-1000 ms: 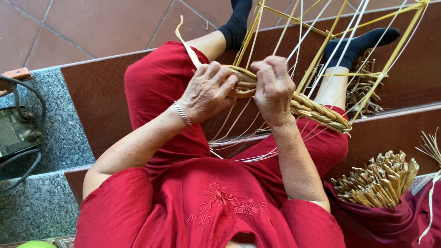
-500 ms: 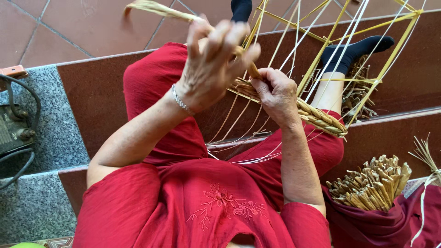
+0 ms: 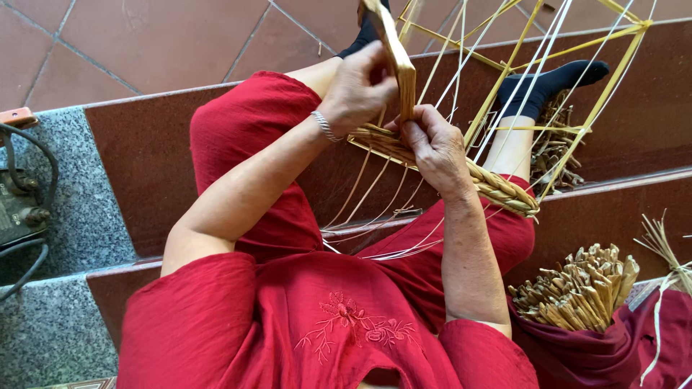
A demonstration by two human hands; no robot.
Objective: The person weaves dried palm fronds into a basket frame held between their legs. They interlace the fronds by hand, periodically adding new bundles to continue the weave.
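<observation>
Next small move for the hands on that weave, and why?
Probably fold the flat straw strand down and tuck it against the braided rim. The left hand holds it upright above the rim, apart from the braid, while the right hand pinches its base where the braid ends among the thin white stakes.

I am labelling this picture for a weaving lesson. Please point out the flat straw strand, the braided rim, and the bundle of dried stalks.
flat straw strand (image 3: 398,61): head view, on its upright middle part.
braided rim (image 3: 504,193): head view, on the plaited edge over the knee.
bundle of dried stalks (image 3: 577,292): head view, on the cut ends.
</observation>
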